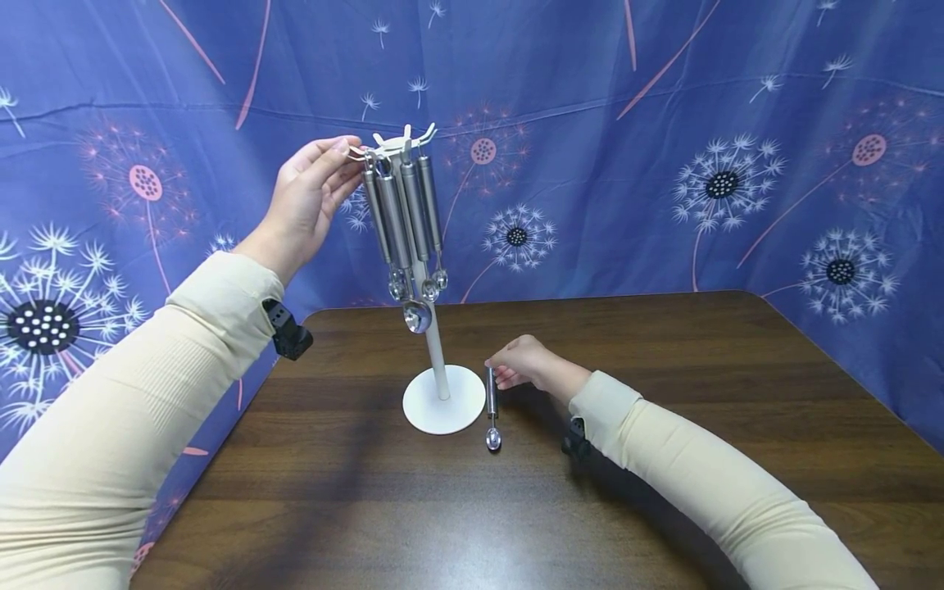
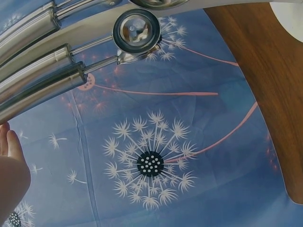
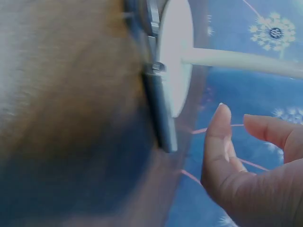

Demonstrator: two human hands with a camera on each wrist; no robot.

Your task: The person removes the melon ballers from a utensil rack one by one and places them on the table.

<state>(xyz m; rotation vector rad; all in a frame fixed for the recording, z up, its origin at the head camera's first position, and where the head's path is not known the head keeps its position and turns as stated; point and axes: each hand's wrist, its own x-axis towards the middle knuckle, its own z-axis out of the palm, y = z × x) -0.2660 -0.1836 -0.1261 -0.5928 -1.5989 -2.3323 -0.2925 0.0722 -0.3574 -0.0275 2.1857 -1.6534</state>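
Observation:
A white stand (image 1: 437, 352) with curved hooks on top holds several hanging steel melon ballers (image 1: 396, 217), of differing scoop sizes. My left hand (image 1: 306, 197) pinches the end of a left-side hook between thumb and fingers. Only part of this hand shows in the left wrist view, below the steel handles. One melon baller (image 1: 492, 393) lies on the table beside the stand's round base, scoop towards me. My right hand (image 1: 524, 362) is close to its handle end. In the right wrist view, thumb and index finger are apart, with nothing between them.
The stand's white base (image 1: 424, 414) rests on a dark wooden table (image 1: 457, 524). Behind it hangs a blue cloth (image 1: 590, 180) with a dandelion print. A black wrist camera (image 1: 288, 330) sits at the left cuff and another (image 1: 576, 440) at the right.

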